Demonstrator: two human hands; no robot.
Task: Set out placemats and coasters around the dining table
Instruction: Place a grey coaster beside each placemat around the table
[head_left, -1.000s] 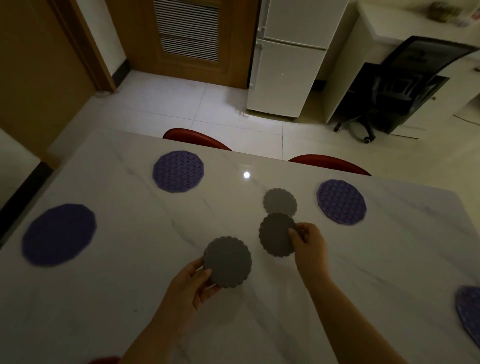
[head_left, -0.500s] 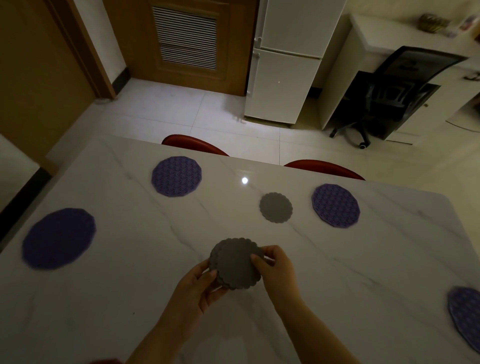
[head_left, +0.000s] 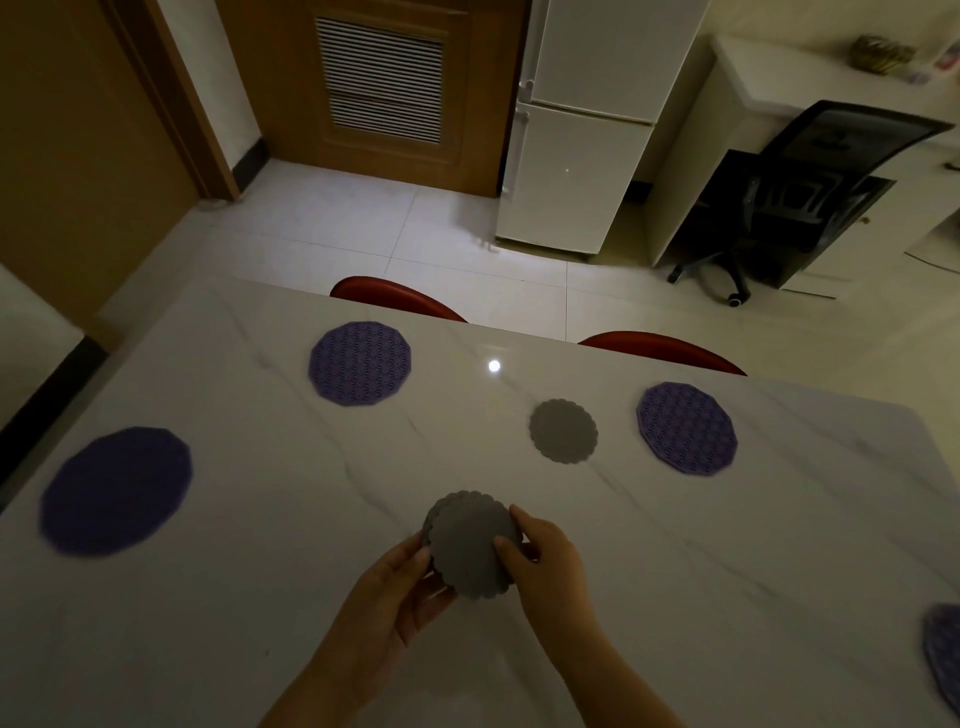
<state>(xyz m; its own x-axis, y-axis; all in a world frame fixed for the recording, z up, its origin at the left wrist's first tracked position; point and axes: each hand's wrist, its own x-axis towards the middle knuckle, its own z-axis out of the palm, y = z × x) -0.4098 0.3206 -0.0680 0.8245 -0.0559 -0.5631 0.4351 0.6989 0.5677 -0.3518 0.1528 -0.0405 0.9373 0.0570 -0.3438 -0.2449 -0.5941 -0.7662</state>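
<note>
White marble-look table (head_left: 260, 597) w/ grey veins fills the lower frame. Beyond it a tiled floor, a white fridge (head_left: 587, 156) top centre, a louvred door (head_left: 379, 78) upper left, a black office chair (head_left: 810, 197) upper right. Purple polygon placemats (head_left: 359, 362), lattice-textured, lie flat round the table's edges. One grey scalloped coaster (head_left: 563, 431) lies flat right of centre, just left of a mat. Low centre, left hand (head_left: 384, 597) & right hand (head_left: 545, 561) each pinch the rim of a stack of coasters (head_left: 470, 545): matte grey, round, scalloped.

I can read no word, number or brand anywhere here. The grey coasters (head_left: 470, 545) I hold are plain on the face I see. A faint mark on the backrest of the black office chair (head_left: 831, 140) is too dim and small to read.
</note>
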